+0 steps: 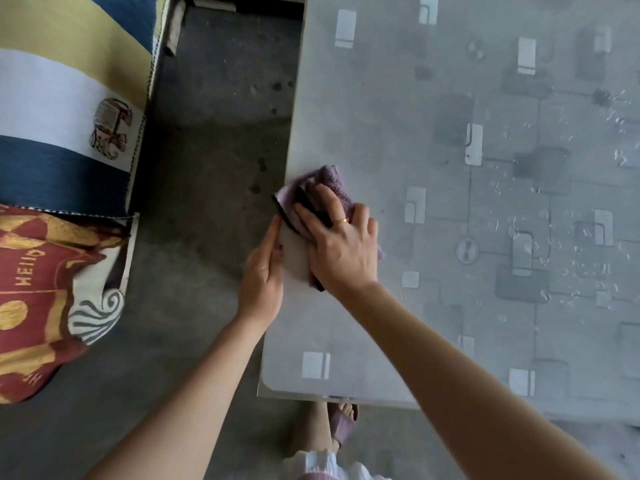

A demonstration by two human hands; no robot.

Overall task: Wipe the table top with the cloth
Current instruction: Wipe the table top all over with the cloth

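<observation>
Your right hand (341,251) is pressing the cloth (325,185) flat-fingered at the tabletop's (381,140) left edge, gripping nothing; your left hand (261,271), fingers straight, is waiting against that edge. Keep the palm flat, pushing crumbs toward it. Droplets (568,237) are lying farther right.

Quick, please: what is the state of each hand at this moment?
Left hand: open, straight fingers against the table edge beside the cloth, holding nothing.
Right hand: open, fingers spread, pressing the cloth flat on the table.
</observation>
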